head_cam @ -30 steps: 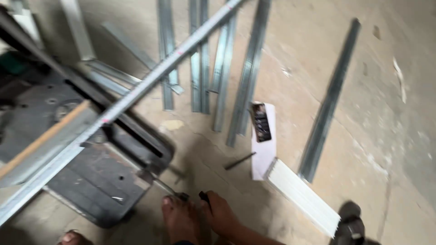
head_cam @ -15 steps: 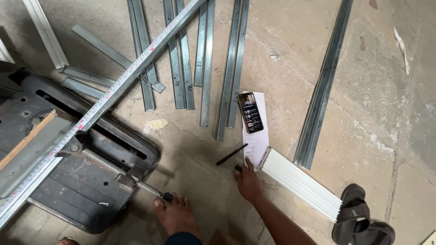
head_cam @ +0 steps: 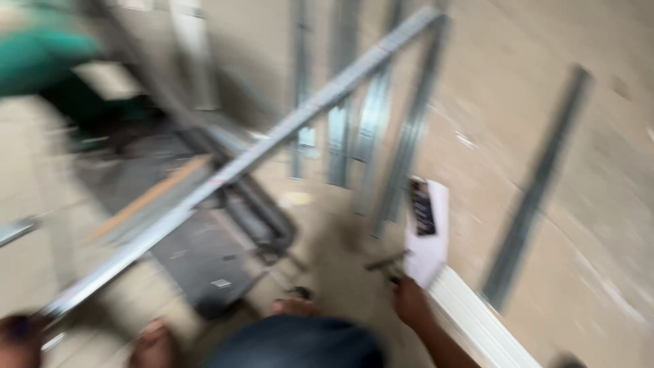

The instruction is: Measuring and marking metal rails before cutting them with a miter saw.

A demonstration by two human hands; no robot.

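I have my right hand [head_cam: 411, 302] down on the concrete floor [head_cam: 599, 204], fingertips closing on a short dark pencil-like stick [head_cam: 385, 261] that lies just ahead of the hand. The frame is smeared, so I cannot tell whether the fingers already pinch it or only touch its near end. My left hand [head_cam: 19, 337] sits at the lower left corner, at the near end of the long silver metal channel [head_cam: 252, 160] that runs diagonally away over the dark grey flat saw base [head_cam: 204, 252]; its grasp I cannot make out either. Just right of the stick lies a white sheet of paper [head_cam: 432, 249] with a dark phone [head_cam: 422, 208] on it. I judge this the pick-up step: next I need a firm pinch on the stick, then bring it left to the channel.
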